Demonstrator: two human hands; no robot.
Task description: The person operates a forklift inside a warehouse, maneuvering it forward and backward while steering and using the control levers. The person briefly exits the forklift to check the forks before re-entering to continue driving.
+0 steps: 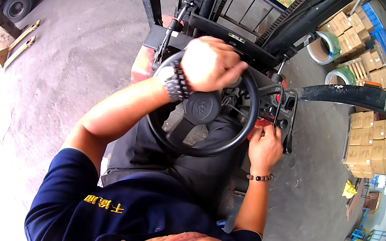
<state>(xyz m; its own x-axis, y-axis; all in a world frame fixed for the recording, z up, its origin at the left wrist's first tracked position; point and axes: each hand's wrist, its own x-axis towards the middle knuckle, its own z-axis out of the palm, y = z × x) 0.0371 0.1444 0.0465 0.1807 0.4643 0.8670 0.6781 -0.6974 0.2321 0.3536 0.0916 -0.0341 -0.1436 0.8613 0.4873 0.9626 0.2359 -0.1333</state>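
Note:
A black steering wheel (249, 125) stands in front of my lap. Across its far rim lies my left hand (212, 64), closed on the wheel with the fingers curled; a black watch is on that wrist. To the right of the wheel, my right hand (266, 145) is at the red and dark side panel (260, 123), its fingers bent together. The hand itself hides what those fingers hold. Beside it stands a black control lever (288, 142), just off the fingers on the right.
The black forklift mast (237, 38) rises ahead, with a curved black bar (350, 95) at right. Cardboard boxes (371, 148) and green-wrapped coils (324, 48) stand on the right. A truck wheel (18, 5) and yellowish forks (20, 45) are at left.

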